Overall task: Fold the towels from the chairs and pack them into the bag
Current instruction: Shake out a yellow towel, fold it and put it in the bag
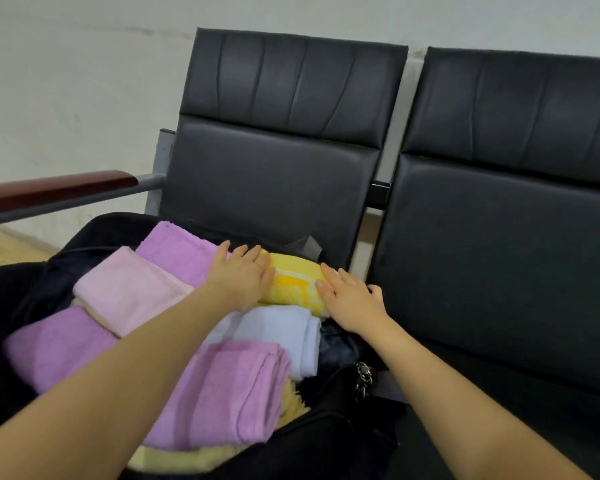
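While both hands press down flat, a yellow towel (293,284) lies between them at the far edge of the bag (326,441). The left hand (241,275) has its fingers straight and spread, and they rest on the left end of the yellow towel. The right hand (349,299) has straight fingers too, and it rests on the right end of that towel. The two hands are apart, with the yellow towel showing in the gap. Neither hand curls round anything.

The bag is dark and open, and it sits on the seat of the left chair (274,161). It is full of folded towels. A purple towel (177,249) lies at the far left corner of the bag, touching the left hand. A pink towel (129,289) lies just beside it, nearer the left edge. Another purple towel (56,344) sits at the left edge, partly under the left arm. A pale blue towel (284,332) lies in the middle, just beside the yellow one. A third purple towel (229,389) lies at the near edge, and a pale yellow towel (184,459) peeks out under it.

A metal clip (363,377) hangs at the right edge of the bag.

A second chair (506,202) stands to the right. A brown armrest (52,190) sticks out on the left side.
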Action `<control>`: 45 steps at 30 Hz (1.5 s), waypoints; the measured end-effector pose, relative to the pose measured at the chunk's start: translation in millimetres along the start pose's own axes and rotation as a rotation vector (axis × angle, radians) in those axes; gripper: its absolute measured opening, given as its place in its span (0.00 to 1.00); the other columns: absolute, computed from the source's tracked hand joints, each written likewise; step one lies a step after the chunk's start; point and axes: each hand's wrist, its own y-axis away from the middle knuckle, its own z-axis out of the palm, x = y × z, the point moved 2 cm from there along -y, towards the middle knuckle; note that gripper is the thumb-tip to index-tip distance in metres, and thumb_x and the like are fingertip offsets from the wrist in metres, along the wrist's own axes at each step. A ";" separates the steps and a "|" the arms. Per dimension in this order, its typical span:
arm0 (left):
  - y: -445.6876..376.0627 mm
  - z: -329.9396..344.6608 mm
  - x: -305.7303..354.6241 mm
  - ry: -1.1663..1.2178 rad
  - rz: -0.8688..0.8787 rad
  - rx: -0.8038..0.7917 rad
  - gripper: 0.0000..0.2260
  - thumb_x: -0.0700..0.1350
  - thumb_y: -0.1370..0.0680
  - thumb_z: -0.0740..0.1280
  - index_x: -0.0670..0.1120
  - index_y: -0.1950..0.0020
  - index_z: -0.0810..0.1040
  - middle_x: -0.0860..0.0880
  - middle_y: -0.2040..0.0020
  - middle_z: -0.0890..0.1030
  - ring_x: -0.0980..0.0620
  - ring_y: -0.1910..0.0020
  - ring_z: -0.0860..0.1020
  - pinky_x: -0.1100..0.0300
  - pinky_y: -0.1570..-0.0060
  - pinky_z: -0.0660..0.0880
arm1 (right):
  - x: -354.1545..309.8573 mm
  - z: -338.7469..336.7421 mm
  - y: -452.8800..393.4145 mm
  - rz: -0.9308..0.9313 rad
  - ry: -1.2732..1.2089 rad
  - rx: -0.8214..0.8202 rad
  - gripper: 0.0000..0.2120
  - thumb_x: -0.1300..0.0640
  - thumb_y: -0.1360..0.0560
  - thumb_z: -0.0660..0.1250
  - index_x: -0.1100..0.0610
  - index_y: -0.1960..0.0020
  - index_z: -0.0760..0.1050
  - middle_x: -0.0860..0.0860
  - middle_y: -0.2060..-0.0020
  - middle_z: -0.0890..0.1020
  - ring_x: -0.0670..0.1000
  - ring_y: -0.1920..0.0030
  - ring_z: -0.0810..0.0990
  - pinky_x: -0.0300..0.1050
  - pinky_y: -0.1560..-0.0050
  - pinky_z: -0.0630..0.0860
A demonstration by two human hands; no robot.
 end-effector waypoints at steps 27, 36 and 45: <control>183.9 -74.5 405.0 0.482 0.561 0.126 0.20 0.51 0.17 0.54 0.50 0.26 0.64 0.52 0.24 0.62 0.54 0.27 0.61 0.55 0.30 0.51 | 276.6 -81.5 372.4 0.420 0.096 0.246 0.16 0.51 0.19 0.55 0.56 0.36 0.72 0.50 0.41 0.76 0.55 0.42 0.76 0.47 0.45 0.70; 221.8 -60.4 562.7 0.586 0.766 -0.012 0.16 0.49 0.17 0.54 0.50 0.32 0.71 0.53 0.32 0.71 0.52 0.34 0.68 0.55 0.37 0.57 | 388.7 -81.7 482.3 0.609 0.266 0.217 0.17 0.48 0.18 0.52 0.53 0.33 0.68 0.51 0.39 0.76 0.54 0.38 0.73 0.48 0.41 0.65; 235.5 -59.6 653.2 0.642 0.854 -0.082 0.15 0.48 0.17 0.52 0.49 0.35 0.72 0.51 0.35 0.73 0.49 0.36 0.68 0.54 0.43 0.58 | 425.2 -85.6 511.6 0.954 0.211 0.328 0.21 0.44 0.19 0.49 0.56 0.33 0.63 0.55 0.37 0.73 0.58 0.38 0.72 0.51 0.39 0.63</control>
